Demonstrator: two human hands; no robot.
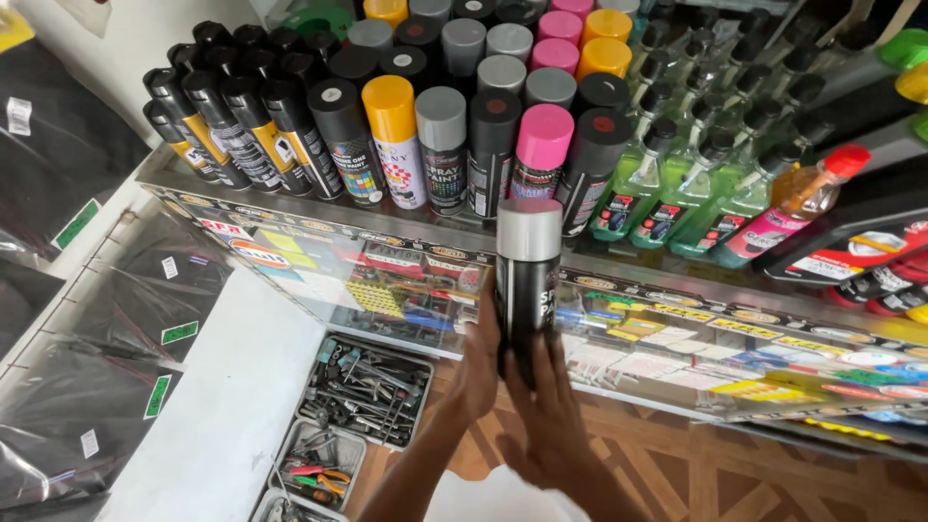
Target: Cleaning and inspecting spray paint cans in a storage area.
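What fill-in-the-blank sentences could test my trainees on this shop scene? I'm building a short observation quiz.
1. Both hands, left hand and right hand, hold one spray can with a ___ cap.
2. The can's body is ___.
3. On the shelf, the green bottles stand to the ___ of the pink-capped can.

Missing words: silver; black; right

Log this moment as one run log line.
left hand: on can | right hand: on can | can: upright, silver cap | behind: shelf
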